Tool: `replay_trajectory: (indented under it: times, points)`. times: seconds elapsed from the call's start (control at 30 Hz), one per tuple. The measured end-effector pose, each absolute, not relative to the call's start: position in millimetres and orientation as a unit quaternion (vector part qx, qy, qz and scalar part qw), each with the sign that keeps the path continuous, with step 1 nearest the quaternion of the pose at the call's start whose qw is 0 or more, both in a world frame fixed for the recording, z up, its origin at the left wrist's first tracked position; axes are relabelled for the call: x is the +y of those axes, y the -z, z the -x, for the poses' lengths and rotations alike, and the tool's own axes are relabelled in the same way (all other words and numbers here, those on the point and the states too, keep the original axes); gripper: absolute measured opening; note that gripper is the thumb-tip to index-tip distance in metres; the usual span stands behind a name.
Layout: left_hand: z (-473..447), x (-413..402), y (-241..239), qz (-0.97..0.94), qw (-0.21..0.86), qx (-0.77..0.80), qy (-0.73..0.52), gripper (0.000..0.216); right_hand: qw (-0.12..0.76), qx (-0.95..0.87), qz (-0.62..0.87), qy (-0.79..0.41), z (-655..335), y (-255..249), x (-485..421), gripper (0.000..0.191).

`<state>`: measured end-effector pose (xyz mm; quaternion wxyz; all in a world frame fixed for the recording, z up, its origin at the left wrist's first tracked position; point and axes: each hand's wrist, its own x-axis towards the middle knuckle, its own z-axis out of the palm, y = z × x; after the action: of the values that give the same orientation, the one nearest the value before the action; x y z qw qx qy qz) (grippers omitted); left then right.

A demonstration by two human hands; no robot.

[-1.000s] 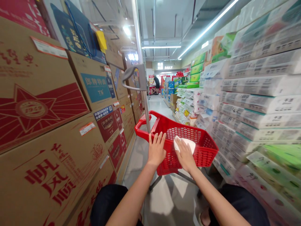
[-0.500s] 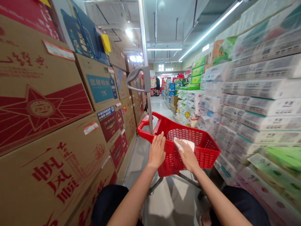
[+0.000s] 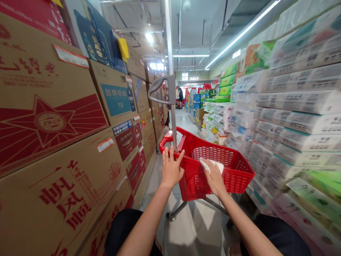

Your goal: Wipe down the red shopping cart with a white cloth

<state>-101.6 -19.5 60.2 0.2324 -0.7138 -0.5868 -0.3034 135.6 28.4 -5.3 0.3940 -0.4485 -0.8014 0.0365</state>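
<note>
- Dark fabric covers the person's knees [image 3: 126, 231], at both lower sides of the view.
- The right hand [image 3: 214, 177] holds a thin white cloth [image 3: 220, 166] flat under its fingers, against the near rim of the basket.
- This red basket [image 3: 195, 177] is of hard plastic, pierced by many small holes; it stands just beyond the knees, on metal legs [image 3: 174, 213].
- A smooth metal post [image 3: 173, 121] with a grey looped handle [image 3: 171, 89] rises at the basket's left end.
- Compared with half a second ago, the left hand [image 3: 172, 169] has shifted toward the foot of the post, and its fingers, which were closer together, are now spread wide. Whether they touch the plastic, I cannot tell. The right hand stays in almost the same place.
- Cardboard boxes [image 3: 74, 160], printed in red, make a wall at left; stacked wrapped packs [image 3: 287, 121], glossy, stand near the basket's right end.
- Pale floor [image 3: 149, 188] shows in a narrow strip between basket and boxes, then runs along the aisle toward a distant person [image 3: 180, 96].
</note>
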Motion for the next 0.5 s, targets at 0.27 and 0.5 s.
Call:
replay_trajectory:
  times: [0.27,0.5]
  points:
    - [97,-23,-61,0.709,0.240,-0.594,0.294,0.100,0.390,-0.847,0.354,-0.072,-49,-36,20,0.059]
    - [105,-24,-58,0.714,0.252,-0.595,0.270,0.097,0.371,-0.854,0.360,-0.050,-89,-27,15,0.057]
